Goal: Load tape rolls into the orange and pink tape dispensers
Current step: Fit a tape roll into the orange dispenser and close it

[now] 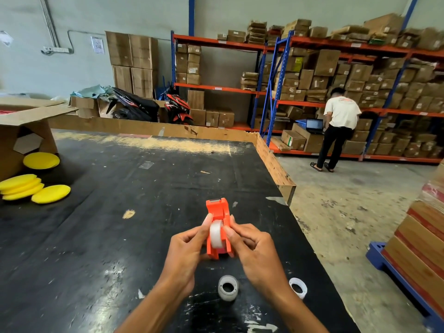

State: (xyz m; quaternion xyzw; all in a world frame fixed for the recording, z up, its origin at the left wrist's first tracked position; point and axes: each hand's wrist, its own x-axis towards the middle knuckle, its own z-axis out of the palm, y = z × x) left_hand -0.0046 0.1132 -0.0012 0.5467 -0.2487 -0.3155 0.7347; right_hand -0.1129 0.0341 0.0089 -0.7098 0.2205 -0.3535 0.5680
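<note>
An orange tape dispenser [219,212] is held above the black table [120,200], its cutter end pointing away from me. A clear tape roll [217,234] sits between its two side walls. My left hand [189,246] grips the dispenser's left side with the thumb on the roll. My right hand [252,246] holds the right side, thumb also touching the roll. Two more tape rolls lie on the table near me: one [228,287] between my wrists, another [298,287] right of my right wrist. No pink dispenser is in sight.
Several yellow foam pads [36,188] lie at the table's left beside an open cardboard box [21,126]. A cardboard wall [271,162] lines the table's far and right edges. A person [336,128] stands at shelving full of boxes; stacked cartons on a blue pallet [418,248] stand at right.
</note>
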